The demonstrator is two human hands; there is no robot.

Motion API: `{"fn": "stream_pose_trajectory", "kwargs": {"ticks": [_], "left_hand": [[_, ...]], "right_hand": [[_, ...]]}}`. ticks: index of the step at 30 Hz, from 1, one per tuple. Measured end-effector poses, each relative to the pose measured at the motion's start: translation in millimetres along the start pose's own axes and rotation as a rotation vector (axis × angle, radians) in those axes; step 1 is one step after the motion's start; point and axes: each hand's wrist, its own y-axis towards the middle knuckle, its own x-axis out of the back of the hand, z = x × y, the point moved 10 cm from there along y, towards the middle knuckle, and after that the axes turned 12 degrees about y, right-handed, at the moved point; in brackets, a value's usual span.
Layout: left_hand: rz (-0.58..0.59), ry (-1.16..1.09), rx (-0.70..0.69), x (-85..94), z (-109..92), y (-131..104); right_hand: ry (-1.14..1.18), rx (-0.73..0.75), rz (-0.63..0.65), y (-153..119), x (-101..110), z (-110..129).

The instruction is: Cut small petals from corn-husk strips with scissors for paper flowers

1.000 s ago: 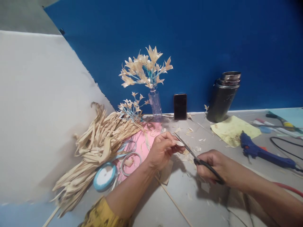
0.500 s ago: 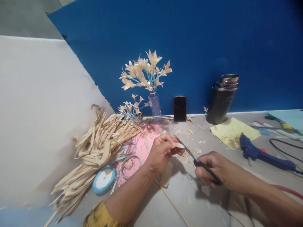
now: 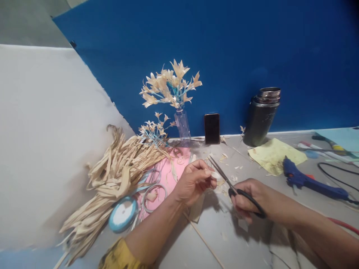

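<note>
Between the thumb and fingers of my left hand (image 3: 195,181) is a small pale piece of dried husk (image 3: 215,175). My right hand (image 3: 249,200) grips black-handled scissors (image 3: 228,181), whose blades point up and left and lie right beside the husk piece. The blades look slightly parted; I cannot tell whether they touch the piece. Pale clippings (image 3: 224,157) are scattered on the grey table around both hands. Left of my left forearm lie a bundle of dried husk (image 3: 120,168), a blue-rimmed ribbon spool (image 3: 123,214) and a ring-shaped roll (image 3: 155,198) on pink paper (image 3: 179,160).
Husk flowers (image 3: 171,84) stand in a clear bottle (image 3: 183,129), with a smaller bunch (image 3: 157,130) beside it. A phone (image 3: 212,129) leans on the blue board. To the right are a dark flask (image 3: 260,119), stained yellow paper (image 3: 272,155) and a blue glue gun (image 3: 311,183) with cable.
The scissor blades have parted a little, and the right-hand fingers have shifted on the handles. My left hand still pinches the husk piece. The whole view has moved slightly.
</note>
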Motion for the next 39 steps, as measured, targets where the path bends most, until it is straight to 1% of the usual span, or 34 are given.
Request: {"fn": "stream_pose_trajectory", "kwargs": {"ticks": [4,7,9,13,18,23,31,39], "left_hand": [[-0.018,-0.013,0.000,2.0,0,1],[-0.028,-0.055,0.021,1.9,0,1],[-0.031,-0.049,0.021,1.9,0,1],[-0.028,-0.007,-0.015,2.1,-3,1],[-0.073,0.032,-0.059,6.3,-7,0],[-0.105,0.084,-0.078,6.0,-12,-2],[-0.161,0.214,-0.153,8.1,-23,-6],[-0.161,0.207,-0.153,7.5,-24,-6]], "right_hand": [[0.007,-0.005,0.020,-1,-2,-1],[-0.009,0.020,0.012,-1,0,2],[-0.025,0.033,0.033,-2,-1,4],[-0.002,0.022,0.082,-4,-6,6],[0.033,-0.006,0.105,-6,-8,3],[0.008,-0.029,0.093,-6,-7,-1],[-0.012,-0.053,0.083,-5,-6,-3],[-0.006,-0.070,0.074,-6,-7,-2]]}}
